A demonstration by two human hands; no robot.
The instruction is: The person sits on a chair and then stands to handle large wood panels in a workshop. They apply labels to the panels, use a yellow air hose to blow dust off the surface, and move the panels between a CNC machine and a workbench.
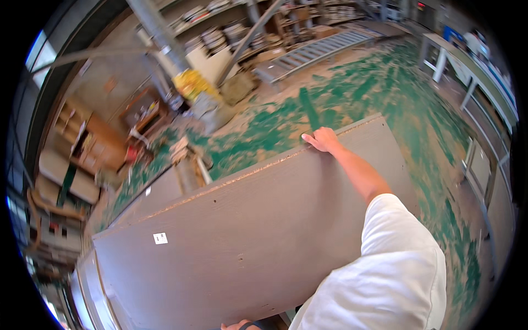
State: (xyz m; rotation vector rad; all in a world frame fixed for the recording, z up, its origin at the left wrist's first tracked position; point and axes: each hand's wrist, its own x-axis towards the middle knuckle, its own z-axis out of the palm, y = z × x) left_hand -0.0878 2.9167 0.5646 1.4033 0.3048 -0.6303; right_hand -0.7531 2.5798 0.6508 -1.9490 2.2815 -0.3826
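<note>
A large grey-brown particleboard panel point(275, 231) fills the middle of the view, tilted, with a raw chipped edge along its far side and a small white label point(160, 238) near its left end. My right hand point(323, 140) is closed over that far edge, its thumb lying along the top and its other fingers mostly hidden behind. At the bottom of the view, only a sliver of my left hand point(237, 325) shows, closed at the panel's near edge, with a dark band beside it. More flat boards point(91, 291) stand at the panel's left end.
Another grey board point(151, 195) lies beyond the panel. Sacks point(212, 107) lean by a metal post point(159, 33). A slatted roller conveyor point(313, 55) stands farther back, before loaded shelves point(220, 33). On the right is a long workbench point(467, 66); the green floor point(363, 82) is dusty.
</note>
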